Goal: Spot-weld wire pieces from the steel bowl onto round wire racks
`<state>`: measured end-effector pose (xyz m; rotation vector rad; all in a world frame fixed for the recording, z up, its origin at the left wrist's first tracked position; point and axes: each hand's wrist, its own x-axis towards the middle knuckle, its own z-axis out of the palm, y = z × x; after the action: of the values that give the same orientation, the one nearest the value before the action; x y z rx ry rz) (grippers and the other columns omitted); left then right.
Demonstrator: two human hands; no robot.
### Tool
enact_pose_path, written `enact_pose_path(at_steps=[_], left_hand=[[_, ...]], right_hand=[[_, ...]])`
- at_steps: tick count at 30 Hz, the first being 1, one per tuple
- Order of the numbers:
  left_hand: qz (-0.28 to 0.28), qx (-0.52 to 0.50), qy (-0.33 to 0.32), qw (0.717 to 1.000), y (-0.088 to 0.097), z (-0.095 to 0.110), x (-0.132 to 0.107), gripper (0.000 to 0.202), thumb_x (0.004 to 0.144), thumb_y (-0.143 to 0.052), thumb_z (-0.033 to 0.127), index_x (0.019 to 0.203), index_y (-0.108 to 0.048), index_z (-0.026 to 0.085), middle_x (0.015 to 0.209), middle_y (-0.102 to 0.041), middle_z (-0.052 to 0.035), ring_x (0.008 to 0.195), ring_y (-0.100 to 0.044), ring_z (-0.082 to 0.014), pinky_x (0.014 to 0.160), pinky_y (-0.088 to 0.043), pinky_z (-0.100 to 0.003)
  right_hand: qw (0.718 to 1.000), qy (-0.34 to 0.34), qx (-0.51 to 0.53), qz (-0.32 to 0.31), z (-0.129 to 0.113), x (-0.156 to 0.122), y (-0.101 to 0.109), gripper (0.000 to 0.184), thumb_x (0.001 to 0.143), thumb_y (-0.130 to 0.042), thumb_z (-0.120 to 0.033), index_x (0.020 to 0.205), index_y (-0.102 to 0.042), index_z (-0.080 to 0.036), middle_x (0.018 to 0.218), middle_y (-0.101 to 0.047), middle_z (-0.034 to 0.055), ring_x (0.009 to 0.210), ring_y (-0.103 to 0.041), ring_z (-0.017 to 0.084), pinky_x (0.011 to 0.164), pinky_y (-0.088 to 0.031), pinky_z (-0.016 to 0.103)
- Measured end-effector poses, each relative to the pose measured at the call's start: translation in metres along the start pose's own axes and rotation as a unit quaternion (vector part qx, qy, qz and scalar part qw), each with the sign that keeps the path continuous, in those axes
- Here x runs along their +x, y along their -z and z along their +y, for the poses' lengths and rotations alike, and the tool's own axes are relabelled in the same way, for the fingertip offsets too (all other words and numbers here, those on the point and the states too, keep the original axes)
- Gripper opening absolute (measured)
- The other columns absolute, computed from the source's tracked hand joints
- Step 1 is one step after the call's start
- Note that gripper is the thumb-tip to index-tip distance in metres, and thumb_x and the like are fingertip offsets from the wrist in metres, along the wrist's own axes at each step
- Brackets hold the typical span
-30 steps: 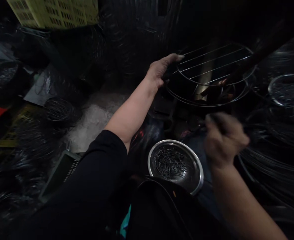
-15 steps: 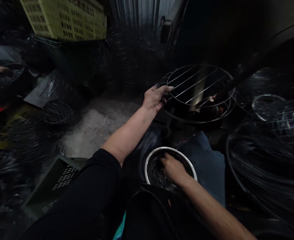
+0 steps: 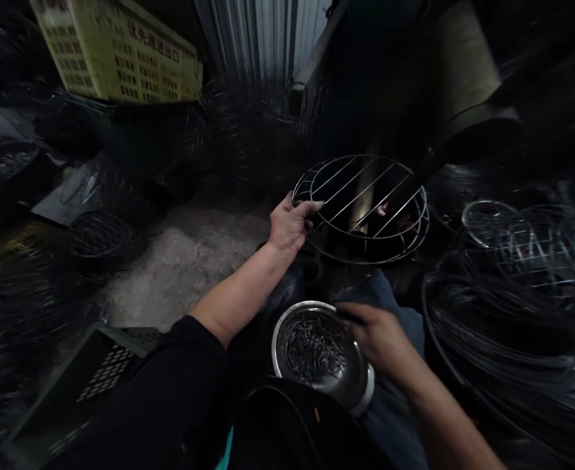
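My left hand (image 3: pixel 291 225) is closed on the near left edge of a round wire rack (image 3: pixel 348 189), with the thumb over its top. Straight metal bars cross the rack between its wire rings. In my lap sits a metal bowl (image 3: pixel 278 333) with many short, thin metal pieces (image 3: pixel 311 349) in it. At the bowl's upper right rim is my right hand (image 3: pixel 378 329), slightly blurred, its fingers drawn together. Whatever those fingers may hold is too dark and small to make out.
A dark machine arm (image 3: pixel 414 179) reaches down over the rack. On the right, wire rings (image 3: pixel 536 248) are heaped above a large coil of wire (image 3: pixel 507 339). A green crate (image 3: pixel 91 385) lies lower left; a yellow crate (image 3: pixel 135 59) stands upper left.
My right hand has come out of the bowl to its right rim, uncovering the metal pieces. My left hand still holds the rack. The whole view has shifted slightly.
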<state>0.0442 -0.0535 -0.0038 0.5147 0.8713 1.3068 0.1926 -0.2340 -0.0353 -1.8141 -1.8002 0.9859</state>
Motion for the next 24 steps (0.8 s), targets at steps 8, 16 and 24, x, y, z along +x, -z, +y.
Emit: enact_pose_path(at_steps=[8, 16, 24], left_hand=[[0.018, -0.003, -0.012, 1.000, -0.008, 0.008, -0.006, 0.042, 0.052, -0.085, 0.009, 0.083, -0.057, 0.018, 0.069, -0.055, 0.0082, 0.054, -0.052, -0.0039, 0.046, -0.031, -0.019], [0.022, -0.013, -0.007, 1.000, -0.010, 0.016, 0.007, 0.037, 0.054, -0.081, 0.006, 0.082, -0.059, 0.017, 0.069, -0.056, 0.0072, 0.054, -0.053, -0.0034, 0.044, -0.029, -0.017], [0.019, -0.014, -0.003, 1.000, -0.008, 0.019, 0.017, 0.042, 0.051, -0.083, 0.005, 0.084, -0.061, 0.017, 0.072, -0.059, 0.0066, 0.054, -0.052, -0.0030, 0.044, -0.028, -0.016]], right_hand=[[0.921, -0.010, 0.011, 0.390, -0.024, 0.058, 0.058, 0.025, 0.078, -0.064, -0.040, 0.086, -0.079, -0.021, 0.077, -0.076, 0.0065, 0.073, -0.070, 0.023, 0.074, -0.055, 0.037], [0.853, -0.024, 0.290, 0.434, -0.035, 0.083, 0.033, 0.024, 0.071, -0.077, -0.035, 0.082, -0.076, -0.014, 0.056, -0.066, -0.0002, 0.044, -0.060, 0.015, 0.044, -0.049, 0.026], [0.816, 0.007, 0.334, 0.472, -0.034, 0.088, 0.024, 0.023, 0.067, -0.082, -0.033, 0.078, -0.074, -0.014, 0.058, -0.068, -0.0002, 0.045, -0.063, 0.015, 0.045, -0.054, 0.026]])
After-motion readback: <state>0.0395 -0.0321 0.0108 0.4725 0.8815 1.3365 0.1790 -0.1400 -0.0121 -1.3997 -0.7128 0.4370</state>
